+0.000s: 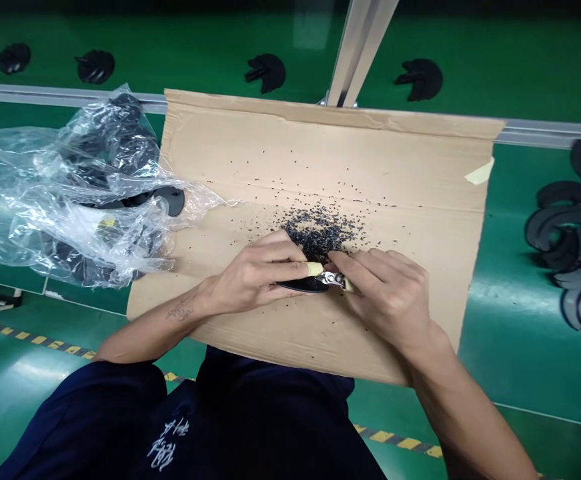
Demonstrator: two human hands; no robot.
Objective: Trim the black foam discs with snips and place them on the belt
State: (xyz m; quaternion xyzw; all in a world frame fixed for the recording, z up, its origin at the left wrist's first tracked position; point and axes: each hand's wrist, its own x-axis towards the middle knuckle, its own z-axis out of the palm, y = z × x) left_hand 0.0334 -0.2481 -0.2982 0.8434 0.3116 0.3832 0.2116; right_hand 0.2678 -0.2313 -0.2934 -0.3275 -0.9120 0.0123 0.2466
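Observation:
My left hand [265, 268] is closed on a dark, rounded black plastic part [304, 285], whose lower edge shows beneath the fingers. A yellow cover wraps the tip of my left thumb. In my right hand [384, 283], closed, is a pair of small metal clippers [332, 279], its shiny head against the part's right end beside my left thumb. Most of its handle is hidden by my fingers. Just beyond both hands lies a pile of tiny black plastic scraps [320, 225], scattered over a cardboard sheet [410, 167].
At left, a clear plastic bag [30, 180] of black parts overlaps the cardboard. Curved black parts [567, 233] are heaped on the green tabletop [505, 320] at right. Behind a metal post [365, 53], several black parts [420, 79] sit in a row.

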